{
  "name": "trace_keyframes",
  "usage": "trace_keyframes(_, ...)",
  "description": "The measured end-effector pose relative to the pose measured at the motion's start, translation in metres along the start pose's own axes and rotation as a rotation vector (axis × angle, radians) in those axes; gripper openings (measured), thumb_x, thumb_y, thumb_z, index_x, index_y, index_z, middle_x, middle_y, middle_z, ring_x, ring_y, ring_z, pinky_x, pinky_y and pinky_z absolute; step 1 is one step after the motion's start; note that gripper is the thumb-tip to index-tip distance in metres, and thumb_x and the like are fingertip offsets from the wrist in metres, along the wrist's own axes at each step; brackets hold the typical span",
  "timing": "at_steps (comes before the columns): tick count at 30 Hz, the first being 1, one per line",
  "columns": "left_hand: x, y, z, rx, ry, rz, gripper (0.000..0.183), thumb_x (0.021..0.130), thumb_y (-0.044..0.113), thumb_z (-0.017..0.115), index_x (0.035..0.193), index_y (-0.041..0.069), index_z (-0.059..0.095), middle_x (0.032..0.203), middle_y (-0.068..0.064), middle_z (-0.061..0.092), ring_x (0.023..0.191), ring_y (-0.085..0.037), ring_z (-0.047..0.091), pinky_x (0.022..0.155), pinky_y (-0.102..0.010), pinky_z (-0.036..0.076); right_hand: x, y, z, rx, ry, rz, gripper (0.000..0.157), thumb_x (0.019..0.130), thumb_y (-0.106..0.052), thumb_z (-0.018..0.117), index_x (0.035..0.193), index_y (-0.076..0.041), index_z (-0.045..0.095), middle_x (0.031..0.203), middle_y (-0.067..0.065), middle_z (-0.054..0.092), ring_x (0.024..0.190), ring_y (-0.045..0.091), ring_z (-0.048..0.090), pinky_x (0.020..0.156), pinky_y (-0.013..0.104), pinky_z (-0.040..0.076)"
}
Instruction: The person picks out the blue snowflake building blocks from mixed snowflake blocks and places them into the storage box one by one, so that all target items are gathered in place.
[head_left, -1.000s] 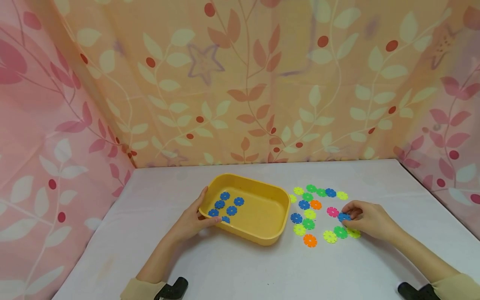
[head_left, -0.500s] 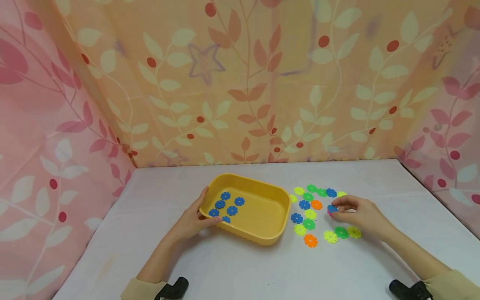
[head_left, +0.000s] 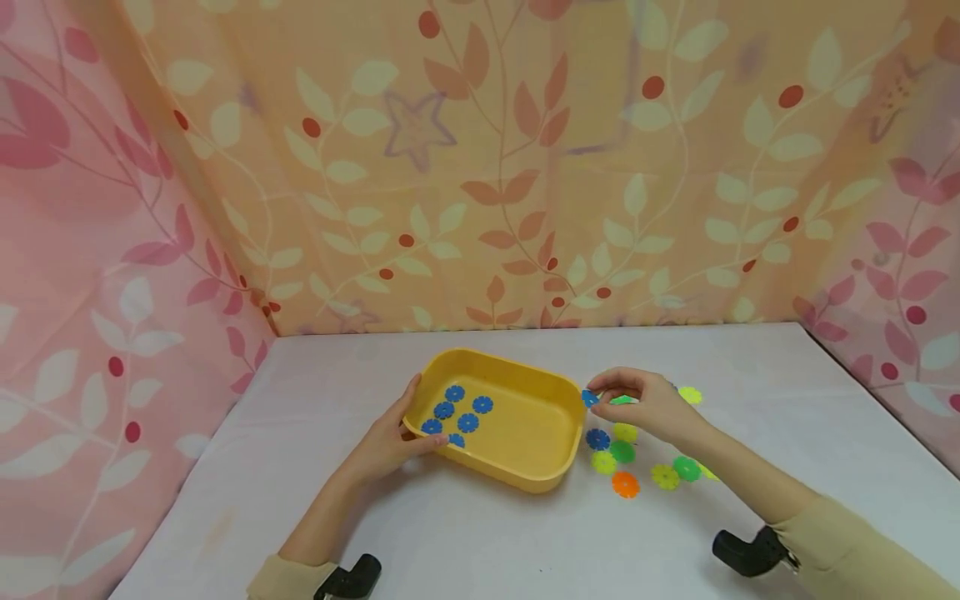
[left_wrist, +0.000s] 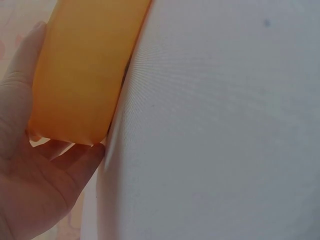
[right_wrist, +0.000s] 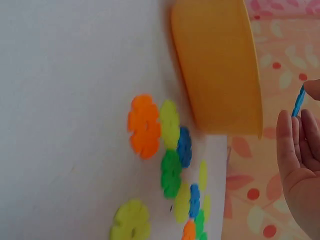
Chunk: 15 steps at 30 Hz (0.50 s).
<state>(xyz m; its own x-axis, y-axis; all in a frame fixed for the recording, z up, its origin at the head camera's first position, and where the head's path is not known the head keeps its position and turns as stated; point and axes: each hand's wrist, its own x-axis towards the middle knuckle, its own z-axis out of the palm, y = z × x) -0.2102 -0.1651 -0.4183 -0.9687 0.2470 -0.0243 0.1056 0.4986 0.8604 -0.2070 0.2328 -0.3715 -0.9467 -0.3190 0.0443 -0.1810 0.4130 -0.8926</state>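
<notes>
A yellow plastic tray (head_left: 521, 429) stands on the white table. My left hand (head_left: 384, 442) grips its left end, thumb over the near rim and fingers against the outer wall; the left wrist view shows the fingertips (left_wrist: 90, 157) at the tray's base. Several blue snowflake discs (head_left: 468, 423) lie in the tray's left half. Just beside the right rim, my right hand (head_left: 648, 407) pinches another blue snowflake disc (head_left: 589, 398) between thumb and fingers. In the right wrist view that disc (right_wrist: 298, 102) shows edge-on, raised above the table.
Loose snowflake discs lie right of the tray: an orange one (head_left: 626, 484), a blue one (head_left: 597, 439), a green one (head_left: 686, 468), several yellow ones (head_left: 664, 477) and more, partly hidden under the right hand. Floral cloth (head_left: 495, 167) hangs behind the table.
My right hand has picked up the blue disc from the right side and carried it left, over the other discs, to the tray's right rim. The left hand keeps its hold on the tray.
</notes>
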Motion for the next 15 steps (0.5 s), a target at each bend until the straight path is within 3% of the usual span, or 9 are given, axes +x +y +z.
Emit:
trace_keyframes(8,0.0,-0.001,0.0,0.018,0.006,0.023,0.11,0.077,0.042,0.083,0.158,0.028,0.01,0.161,-0.002,0.019,0.14,-0.024,0.03,0.112,-0.046,0.029,0.035,-0.024,0.046,0.005,-0.152,-0.105,0.033,0.083,-0.024,0.079,0.11,-0.008,0.068,0.101,0.006,0.067,0.092,0.025,0.059,0.08,0.025,0.054)
trace_keyframes(12,0.001,-0.001,0.001,0.016,0.01,0.022,0.109,0.077,0.04,0.083,0.158,0.028,0.011,0.161,-0.003,0.019,0.138,-0.023,0.034,0.11,-0.043,0.034,0.049,-0.028,0.067,-0.002,-0.234,-0.137,0.031,0.082,-0.022,0.08,0.108,-0.009,0.069,0.099,0.004,0.067,0.089,0.022,0.061,0.079,0.027,0.055)
trace_keyframes(15,0.0,0.0,0.001,0.004,0.015,0.01,0.108,0.077,0.04,0.083,0.158,0.03,0.012,0.161,-0.002,0.019,0.133,-0.022,0.039,0.107,-0.04,0.039,0.058,-0.029,0.08,-0.074,-0.283,-0.176,0.028,0.081,-0.022,0.08,0.105,-0.011,0.071,0.096,0.0,0.069,0.086,0.018,0.062,0.078,0.026,0.055)
